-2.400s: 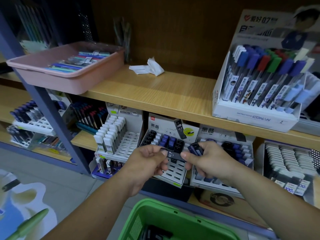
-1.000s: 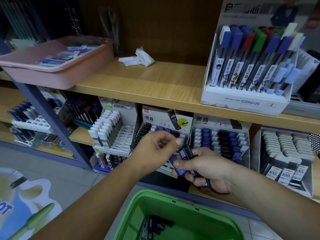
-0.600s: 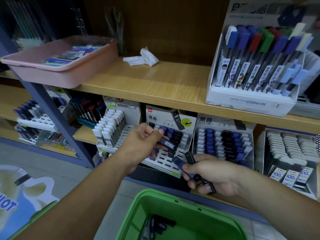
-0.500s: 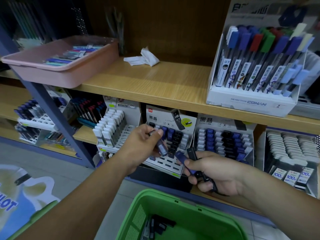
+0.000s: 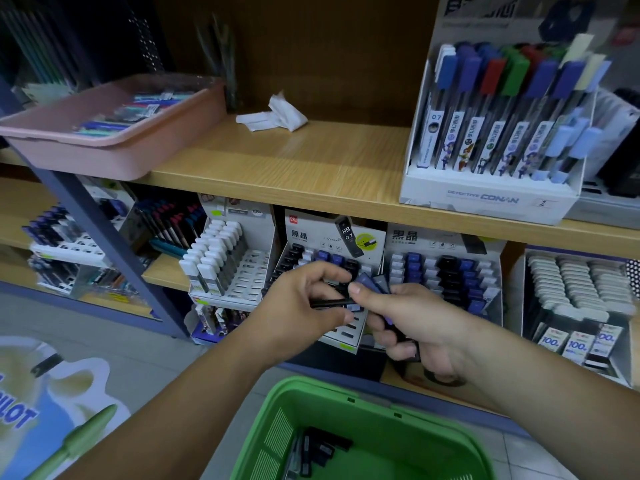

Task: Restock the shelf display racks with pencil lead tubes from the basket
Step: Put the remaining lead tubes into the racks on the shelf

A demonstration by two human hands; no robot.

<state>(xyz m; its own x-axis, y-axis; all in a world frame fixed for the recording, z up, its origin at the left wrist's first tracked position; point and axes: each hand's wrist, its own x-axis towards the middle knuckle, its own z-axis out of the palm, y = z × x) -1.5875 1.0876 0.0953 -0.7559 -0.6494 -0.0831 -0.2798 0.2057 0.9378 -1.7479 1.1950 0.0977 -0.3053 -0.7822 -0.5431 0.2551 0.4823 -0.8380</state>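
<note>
My right hand (image 5: 419, 327) grips a small bundle of pencil lead tubes (image 5: 372, 284), blue and dark caps sticking up past the thumb. My left hand (image 5: 301, 306) meets it from the left and pinches one dark tube (image 5: 332, 302) lying sideways between its fingers. Both hands hover in front of the middle white display rack (image 5: 341, 336), whose upper slots hold black and blue tubes. A second rack (image 5: 446, 278) to its right is nearly full. The green basket (image 5: 374, 410) sits below my arms with several dark tubes (image 5: 318, 452) in it.
A rack of white-capped tubes (image 5: 221, 265) stands to the left. The wooden shelf above carries a pink tray (image 5: 114, 147) of pens, crumpled white paper (image 5: 273, 116) and a boxed pen display (image 5: 498, 140). Grey erasers (image 5: 581, 285) fill a box at right. A blue post (image 5: 104, 244) stands left.
My left hand carried a tube to the middle rack, then came back to my right hand and now pinches another tube from the bundle. The right hand rose slightly.
</note>
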